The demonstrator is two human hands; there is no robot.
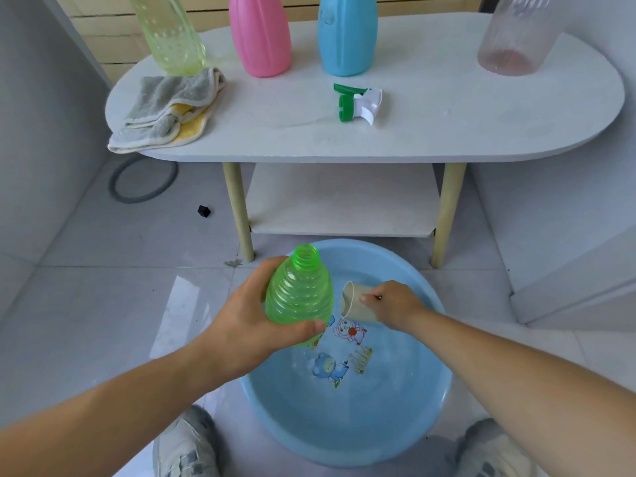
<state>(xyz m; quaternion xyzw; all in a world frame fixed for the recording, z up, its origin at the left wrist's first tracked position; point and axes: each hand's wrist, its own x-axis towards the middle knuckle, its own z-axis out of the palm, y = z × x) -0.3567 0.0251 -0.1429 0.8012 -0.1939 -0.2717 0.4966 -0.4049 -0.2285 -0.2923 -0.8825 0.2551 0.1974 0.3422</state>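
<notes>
My left hand [251, 321] grips an uncapped green ribbed bottle [298, 287] around its lower body, holding it tilted over the left side of a blue basin [430, 407] of water on the floor. My right hand [395, 304] holds a small beige cup [352, 302] on its side, mouth turned toward the bottle, just right of it and above the water. A green and white spray head [356, 103] lies on the white table [447, 132] beyond the basin.
On the table stand a pale green bottle [168, 32], a pink bottle [260, 32], a blue bottle [346, 32] and a clear bottle [512, 36]. Folded grey and yellow cloths [165, 110] hang over its left edge. My shoes [187, 445] flank the basin.
</notes>
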